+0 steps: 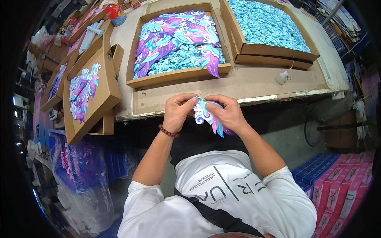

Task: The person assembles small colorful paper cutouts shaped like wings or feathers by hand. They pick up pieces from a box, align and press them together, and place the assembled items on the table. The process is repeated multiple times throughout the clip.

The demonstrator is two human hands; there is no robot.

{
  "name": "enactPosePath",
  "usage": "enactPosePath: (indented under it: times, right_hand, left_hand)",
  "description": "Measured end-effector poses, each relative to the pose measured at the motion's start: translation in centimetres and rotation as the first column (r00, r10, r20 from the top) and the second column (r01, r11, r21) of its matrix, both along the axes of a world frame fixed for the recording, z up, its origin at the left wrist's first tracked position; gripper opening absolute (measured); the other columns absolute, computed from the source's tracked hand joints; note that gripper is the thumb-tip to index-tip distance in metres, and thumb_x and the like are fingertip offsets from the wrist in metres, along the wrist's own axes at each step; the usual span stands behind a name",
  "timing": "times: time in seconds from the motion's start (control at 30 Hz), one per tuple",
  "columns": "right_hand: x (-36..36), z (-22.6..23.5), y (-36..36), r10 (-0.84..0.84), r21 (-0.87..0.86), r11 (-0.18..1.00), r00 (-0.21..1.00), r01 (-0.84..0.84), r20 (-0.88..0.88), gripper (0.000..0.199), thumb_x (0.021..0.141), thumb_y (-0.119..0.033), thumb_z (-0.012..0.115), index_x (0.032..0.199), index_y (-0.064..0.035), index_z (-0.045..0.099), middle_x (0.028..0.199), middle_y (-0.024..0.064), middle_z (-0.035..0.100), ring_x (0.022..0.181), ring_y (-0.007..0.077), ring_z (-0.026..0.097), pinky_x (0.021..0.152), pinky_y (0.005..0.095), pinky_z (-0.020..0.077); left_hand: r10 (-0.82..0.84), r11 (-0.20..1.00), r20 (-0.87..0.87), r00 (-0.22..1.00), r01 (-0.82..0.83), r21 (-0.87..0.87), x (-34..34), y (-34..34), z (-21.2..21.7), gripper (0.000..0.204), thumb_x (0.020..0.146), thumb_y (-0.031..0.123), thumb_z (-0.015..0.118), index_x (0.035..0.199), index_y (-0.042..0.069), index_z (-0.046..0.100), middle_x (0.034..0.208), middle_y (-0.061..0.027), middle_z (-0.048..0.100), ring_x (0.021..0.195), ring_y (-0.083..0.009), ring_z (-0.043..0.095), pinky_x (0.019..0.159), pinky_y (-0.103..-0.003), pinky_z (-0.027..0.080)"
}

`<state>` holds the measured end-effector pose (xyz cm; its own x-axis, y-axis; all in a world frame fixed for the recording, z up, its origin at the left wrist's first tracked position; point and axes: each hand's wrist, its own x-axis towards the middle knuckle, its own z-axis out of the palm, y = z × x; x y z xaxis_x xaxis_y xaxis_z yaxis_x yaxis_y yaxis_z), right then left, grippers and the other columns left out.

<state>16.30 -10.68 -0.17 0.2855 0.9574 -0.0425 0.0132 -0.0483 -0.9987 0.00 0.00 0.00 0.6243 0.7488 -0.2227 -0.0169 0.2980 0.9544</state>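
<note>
Left hand [177,113] and right hand [231,114] both pinch the fish-tail cutout [203,114], thumbs on top, apparently to steady it.

Looks like a factory workshop for handwork. Shows as much in a broad worktable [242,85] carrying 2 wide open cardboard trays [178,75] full of repeated teal pieces [270,23] and purple cut-outs [178,27], in matching pink boxes [337,186] stacked in rows at near right, in plastic-draped blue goods [83,162] at near left, and in a tilted tray [107,99] at left.
</note>
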Motion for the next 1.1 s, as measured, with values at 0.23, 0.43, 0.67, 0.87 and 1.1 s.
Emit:
enactPosePath:
  times: [0.23, 0.43, 0.67, 0.87, 1.1]
  right_hand:
    - [0.0, -0.1, -0.1, -0.021, 0.009, 1.0, 0.989, 0.02, 0.15, 0.03, 0.09, -0.023, 0.068, 0.106, 0.0019, 0.069, 0.085, 0.0119, 0.071, 0.076, 0.0138, 0.065, 0.07, 0.0278, 0.0516]
    - [0.3, 0.0, -0.2, -0.033, 0.017, 0.999, 0.963, 0.03, 0.267, 0.028, 0.088, -0.024, 0.069, 0.103, 0.0, 0.07, 0.089, 0.0154, 0.071, 0.079, 0.0224, 0.069, 0.071, 0.031, 0.0527]
    - [0.3, 0.3, -0.1, -0.064, 0.105, 0.994, 0.902, 0.021, 0.426, 0.022, 0.085, -0.021, 0.069, 0.097, -0.0031, 0.071, 0.087, 0.0154, 0.07, 0.078, 0.0306, 0.068, 0.069, 0.0343, 0.0533]
    - [0.4, 0.3, -0.1, -0.067, 0.117, 0.993, 0.866, 0.01, 0.496, 0.021, 0.084, -0.021, 0.07, 0.096, -0.0046, 0.072, 0.087, 0.0139, 0.07, 0.077, 0.0305, 0.068, 0.068, 0.0356, 0.0532]
    - [0.8, -0.1, 0.1, -0.043, 0.107, 0.994, 0.858, -0.014, 0.511, 0.022, 0.083, -0.023, 0.071, 0.096, -0.0047, 0.072, 0.087, 0.0137, 0.07, 0.077, 0.0308, 0.067, 0.067, 0.0365, 0.0532]
  left_hand:
    - [-0.053, 0.99, 0.048, 0.997, 0.059, -0.125, -0.1, -0.2, 0.0, 0.025, 0.096, 0.015, 0.06, 0.108, -0.007, 0.064, 0.09, -0.0106, 0.069, 0.074, -0.0142, 0.067, 0.063, -0.025, 0.057]
    - [-0.129, 0.99, 0.02, 0.991, 0.13, -0.061, -0.5, -0.1, 0.5, 0.026, 0.091, 0.008, 0.064, 0.11, -0.009, 0.063, 0.092, -0.0113, 0.069, 0.075, -0.0133, 0.066, 0.066, -0.025, 0.056]
    - [-0.122, 0.992, 0.029, 0.992, 0.123, -0.038, -0.4, -0.5, 0.7, 0.027, 0.087, 0.002, 0.064, 0.111, -0.01, 0.062, 0.088, -0.0107, 0.069, 0.074, -0.0114, 0.065, 0.067, -0.024, 0.055]
    - [-0.098, 0.995, 0.025, 0.995, 0.098, -0.002, -0.1, -0.7, 0.1, 0.024, 0.085, 0.0, 0.062, 0.107, -0.011, 0.063, 0.083, -0.0083, 0.068, 0.071, -0.0093, 0.063, 0.064, -0.023, 0.053]
    - [-0.089, 0.995, -0.03, 0.996, 0.09, 0.047, 0.0, -0.7, 0.0, 0.023, 0.085, -0.003, 0.06, 0.106, -0.011, 0.062, 0.082, -0.0075, 0.067, 0.07, -0.0082, 0.061, 0.063, -0.022, 0.051]
